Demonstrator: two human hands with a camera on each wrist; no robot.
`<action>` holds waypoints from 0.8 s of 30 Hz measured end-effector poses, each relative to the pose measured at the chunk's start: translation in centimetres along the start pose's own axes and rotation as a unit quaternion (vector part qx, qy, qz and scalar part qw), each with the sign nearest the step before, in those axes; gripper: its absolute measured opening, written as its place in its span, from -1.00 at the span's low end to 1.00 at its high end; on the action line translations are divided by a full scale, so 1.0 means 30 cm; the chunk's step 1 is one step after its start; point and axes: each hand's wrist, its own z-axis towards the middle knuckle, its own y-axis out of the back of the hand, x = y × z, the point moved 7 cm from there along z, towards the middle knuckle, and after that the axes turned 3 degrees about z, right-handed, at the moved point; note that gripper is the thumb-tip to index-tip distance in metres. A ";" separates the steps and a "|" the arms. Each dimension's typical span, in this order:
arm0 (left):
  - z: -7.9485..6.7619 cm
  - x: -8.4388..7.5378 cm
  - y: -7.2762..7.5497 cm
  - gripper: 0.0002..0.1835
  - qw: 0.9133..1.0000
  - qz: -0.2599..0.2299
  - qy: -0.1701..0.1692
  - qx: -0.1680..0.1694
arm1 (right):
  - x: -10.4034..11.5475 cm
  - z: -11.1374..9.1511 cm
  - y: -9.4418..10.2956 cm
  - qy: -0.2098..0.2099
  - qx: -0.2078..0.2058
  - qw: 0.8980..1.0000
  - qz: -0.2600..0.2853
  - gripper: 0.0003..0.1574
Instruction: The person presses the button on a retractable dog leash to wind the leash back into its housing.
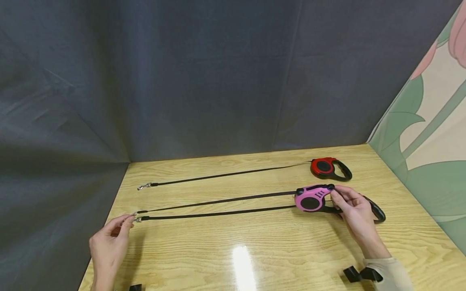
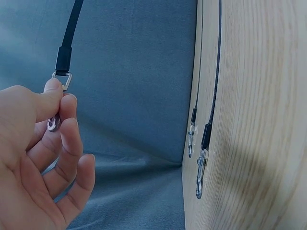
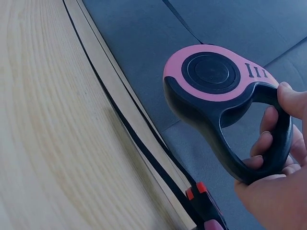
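My right hand (image 1: pixel 358 212) grips the black handle of a pink retractable dog leash (image 1: pixel 308 196), held above the table. Its black strap (image 1: pixel 225 200) runs out leftward, nearly straight, to my left hand (image 1: pixel 109 244). In the left wrist view, my left thumb and fingers pinch the strap's metal snap hook (image 2: pixel 54 123) near its ring, partly covering it. A second leash lies under the pink one; its black handle (image 1: pixel 379 212) sticks out right of my right hand. That leash's strap (image 1: pixel 218 214) stretches left to a snap hook (image 2: pixel 200 179) on the table.
Farther back on the wooden table (image 1: pixel 189 250) lies a red retractable leash (image 1: pixel 322 166), its strap extended left to a snap hook (image 1: pixel 143 186). Dark cloth (image 1: pixel 211 81) stands behind and at the left. A flower-patterned panel (image 1: pixel 433 133) borders the right side.
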 end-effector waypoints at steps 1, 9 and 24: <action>-0.001 0.000 -0.001 -0.91 1.000 0.001 0.001 0.001 | 0.000 0.000 -0.001 0.001 0.001 1.000 0.000 -0.65; -0.001 0.003 -0.005 -0.91 1.000 -0.001 -0.003 0.001 | 0.001 -0.002 -0.002 0.004 0.003 1.000 0.001 -0.64; -0.003 0.002 -0.013 -0.91 1.000 -0.003 -0.001 0.010 | 0.001 -0.007 -0.024 0.023 0.019 0.999 0.025 -0.62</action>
